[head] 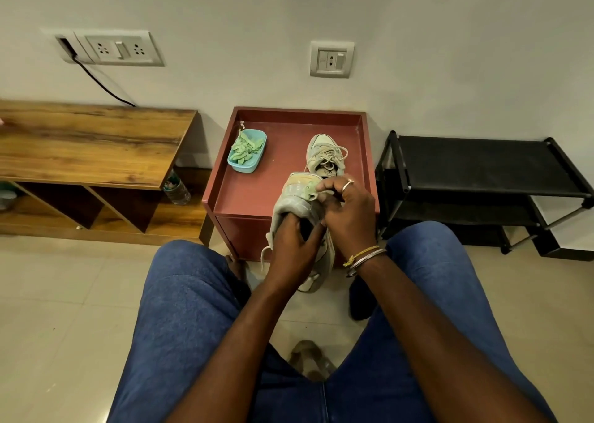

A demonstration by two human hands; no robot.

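I hold a worn grey sneaker (294, 194) above the front edge of a reddish-brown side table (250, 191), toe pointing away from me. My left hand (294, 249) grips the shoe at its opening, fingers curled into the collar. My right hand (348, 212), with a ring and wrist bangles, pinches the tongue or lace area on top of the shoe. A loose lace end hangs down at the left. The matching second sneaker (326, 156) lies on the table top just beyond, laces loose.
A small turquoise tub of green pieces (247, 150) sits on the table's left part. A wooden shelf unit (90, 140) stands to the left with a plastic bottle (176, 188) beside it. A black shoe rack (482, 168) stands to the right. My knees in blue jeans frame the tiled floor.
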